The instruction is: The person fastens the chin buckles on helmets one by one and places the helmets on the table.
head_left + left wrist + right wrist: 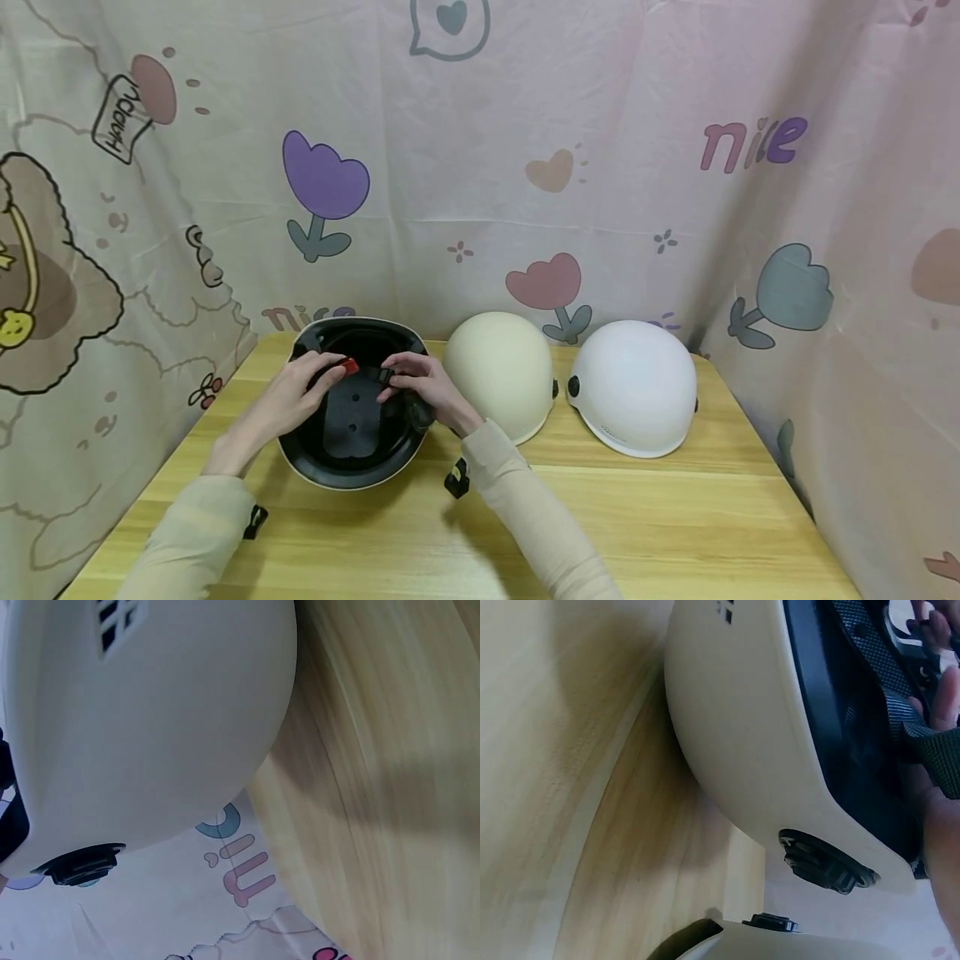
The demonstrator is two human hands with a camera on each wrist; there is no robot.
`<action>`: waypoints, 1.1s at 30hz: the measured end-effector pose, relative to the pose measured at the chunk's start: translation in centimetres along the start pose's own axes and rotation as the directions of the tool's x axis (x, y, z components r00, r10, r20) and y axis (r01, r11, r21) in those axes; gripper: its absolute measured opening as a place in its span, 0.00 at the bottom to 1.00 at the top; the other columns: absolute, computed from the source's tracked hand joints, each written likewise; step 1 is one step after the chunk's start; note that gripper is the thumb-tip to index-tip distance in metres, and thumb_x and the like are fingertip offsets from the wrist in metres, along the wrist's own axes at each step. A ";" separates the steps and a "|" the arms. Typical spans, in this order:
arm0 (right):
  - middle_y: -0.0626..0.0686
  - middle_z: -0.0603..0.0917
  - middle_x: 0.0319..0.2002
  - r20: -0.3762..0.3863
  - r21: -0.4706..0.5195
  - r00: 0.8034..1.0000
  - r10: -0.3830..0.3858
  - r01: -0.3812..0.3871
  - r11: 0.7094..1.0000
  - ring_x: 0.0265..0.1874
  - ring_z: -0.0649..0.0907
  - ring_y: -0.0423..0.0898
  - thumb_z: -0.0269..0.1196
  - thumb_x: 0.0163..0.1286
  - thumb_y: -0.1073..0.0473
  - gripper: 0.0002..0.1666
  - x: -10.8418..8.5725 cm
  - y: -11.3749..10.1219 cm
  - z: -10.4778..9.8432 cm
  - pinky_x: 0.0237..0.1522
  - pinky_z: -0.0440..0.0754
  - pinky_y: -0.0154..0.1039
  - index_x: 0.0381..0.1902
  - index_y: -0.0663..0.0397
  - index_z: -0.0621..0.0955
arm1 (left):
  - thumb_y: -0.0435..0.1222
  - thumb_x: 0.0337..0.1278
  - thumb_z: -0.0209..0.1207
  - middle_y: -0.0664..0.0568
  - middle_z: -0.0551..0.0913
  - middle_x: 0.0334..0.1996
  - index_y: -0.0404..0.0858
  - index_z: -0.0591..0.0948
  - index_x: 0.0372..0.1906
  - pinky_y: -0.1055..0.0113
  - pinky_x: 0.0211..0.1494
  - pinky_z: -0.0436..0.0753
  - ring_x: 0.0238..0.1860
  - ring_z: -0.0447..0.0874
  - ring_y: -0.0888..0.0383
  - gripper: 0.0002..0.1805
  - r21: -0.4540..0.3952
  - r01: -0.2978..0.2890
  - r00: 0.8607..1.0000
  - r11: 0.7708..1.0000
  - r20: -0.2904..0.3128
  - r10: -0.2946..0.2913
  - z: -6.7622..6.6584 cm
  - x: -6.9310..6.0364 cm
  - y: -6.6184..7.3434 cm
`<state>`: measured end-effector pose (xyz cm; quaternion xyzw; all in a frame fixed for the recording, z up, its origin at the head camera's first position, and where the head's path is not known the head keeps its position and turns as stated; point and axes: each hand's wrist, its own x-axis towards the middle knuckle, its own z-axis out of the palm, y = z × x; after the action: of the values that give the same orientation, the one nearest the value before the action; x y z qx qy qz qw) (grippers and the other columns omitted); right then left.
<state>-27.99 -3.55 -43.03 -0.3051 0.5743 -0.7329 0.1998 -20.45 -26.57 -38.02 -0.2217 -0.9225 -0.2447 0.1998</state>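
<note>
An upturned helmet [354, 479] lies on the table with its black padded inside facing up; the right wrist view shows its cream shell [727, 727]. My left hand [300, 390] pinches a red buckle piece [349, 365] over the helmet's opening. Opposite it, my right hand [435, 385] holds a black buckle piece [385, 376] between thumb and fingers. A small gap separates the two pieces. Dark webbing strap [934, 754] runs by the right hand in the right wrist view. The left wrist view shows mostly the shell [165, 727], with the left hand nearly out of sight.
Right of the upturned helmet, a cream helmet [498, 375] and a white helmet [637, 387] stand dome up on the wooden table [675, 517]. The cream one is close behind the right forearm. A printed curtain [450, 167] hangs behind and along both sides.
</note>
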 end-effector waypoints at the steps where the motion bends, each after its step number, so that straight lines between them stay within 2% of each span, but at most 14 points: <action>1: 0.46 0.83 0.36 0.012 0.006 1.000 0.004 -0.005 1.000 0.31 0.89 0.36 0.51 0.76 0.73 0.18 0.0 0.0 0.0 0.52 0.86 0.33 0.60 0.77 0.71 | 0.37 0.75 0.53 0.40 0.86 0.45 0.32 0.82 0.56 0.44 0.53 0.79 0.46 0.83 0.44 0.16 -0.004 0.018 1.000 1.000 0.016 -0.018 0.0 -0.1 -0.1; 6: 0.47 0.83 0.38 0.045 0.002 0.999 0.003 -0.003 1.000 0.34 0.89 0.37 0.52 0.77 0.70 0.18 0.0 -0.2 0.2 0.55 0.85 0.35 0.60 0.77 0.71 | 0.41 0.76 0.52 0.37 0.86 0.49 0.32 0.82 0.55 0.37 0.59 0.74 0.53 0.82 0.38 0.18 -0.035 0.084 0.994 0.996 0.074 -0.081 -0.1 -0.2 -0.5; 9: 0.45 0.83 0.38 0.030 -0.023 1.000 -0.005 0.006 1.000 0.33 0.89 0.37 0.54 0.76 0.70 0.18 0.0 -0.2 0.3 0.55 0.86 0.36 0.59 0.77 0.70 | 0.41 0.76 0.54 0.39 0.87 0.48 0.33 0.83 0.53 0.39 0.60 0.75 0.53 0.83 0.39 0.16 -0.069 0.092 0.993 0.993 0.080 -0.086 -0.2 -0.3 -0.8; 11: 0.44 0.83 0.37 0.013 -0.028 1.000 0.001 -0.001 1.000 0.33 0.88 0.36 0.55 0.75 0.71 0.20 0.1 -0.1 0.4 0.53 0.86 0.35 0.60 0.78 0.68 | 0.40 0.75 0.55 0.42 0.87 0.47 0.35 0.84 0.51 0.44 0.58 0.78 0.51 0.83 0.44 0.15 -0.085 0.090 0.994 0.992 0.077 -0.083 -0.2 -0.3 -0.9; 14: 0.43 0.84 0.35 -0.014 -0.028 1.000 0.023 -0.024 0.999 0.33 0.88 0.36 0.57 0.74 0.71 0.20 0.1 -0.1 0.5 0.52 0.87 0.35 0.60 0.77 0.70 | 0.39 0.73 0.57 0.47 0.88 0.44 0.38 0.85 0.49 0.57 0.53 0.82 0.47 0.83 0.55 0.11 -0.089 0.067 0.997 0.994 0.055 -0.062 -0.3 -0.4 -1.1; 18: 0.44 0.84 0.35 -0.040 -0.042 0.999 0.030 -0.032 0.999 0.33 0.88 0.36 0.59 0.73 0.71 0.17 0.1 -0.1 0.6 0.51 0.87 0.36 0.57 0.76 0.74 | 0.37 0.69 0.60 0.52 0.87 0.40 0.42 0.86 0.46 0.69 0.47 0.78 0.42 0.77 0.67 0.07 -0.090 0.026 1.000 0.996 0.009 -0.026 -0.2 -0.5 -1.1; 22: 0.45 0.84 0.38 -0.057 -0.033 0.998 0.020 -0.022 0.999 0.34 0.88 0.37 0.60 0.72 0.72 0.17 0.1 -0.3 0.7 0.52 0.87 0.40 0.56 0.77 0.76 | 0.37 0.66 0.63 0.53 0.85 0.38 0.44 0.87 0.43 0.70 0.43 0.74 0.39 0.73 0.69 0.05 -0.093 0.010 1.000 0.996 -0.023 -0.012 -0.1 -0.5 -1.0; 27: 0.47 0.85 0.41 -0.060 -0.011 0.998 0.016 -0.017 1.000 0.35 0.88 0.37 0.59 0.71 0.73 0.18 0.1 -0.2 0.6 0.56 0.86 0.47 0.57 0.77 0.76 | 0.36 0.60 0.67 0.54 0.84 0.36 0.45 0.87 0.39 0.71 0.42 0.74 0.39 0.73 0.68 0.03 -0.090 -0.011 0.998 0.996 -0.055 0.006 0.0 -0.5 -1.0; 33: 0.59 0.85 0.51 -0.052 -0.003 0.999 0.001 -0.001 1.000 0.40 0.90 0.42 0.57 0.74 0.72 0.19 0.1 0.0 0.5 0.57 0.85 0.49 0.60 0.77 0.76 | 0.35 0.53 0.71 0.55 0.83 0.33 0.46 0.87 0.35 0.73 0.41 0.74 0.37 0.74 0.68 0.05 -0.085 -0.051 0.994 0.995 -0.101 0.042 0.1 -0.6 -1.0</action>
<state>-27.71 -4.01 -42.91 -0.2859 0.5804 -0.7398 0.1846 -20.52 -27.45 -38.74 -0.2394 -0.8944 -0.2909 0.2409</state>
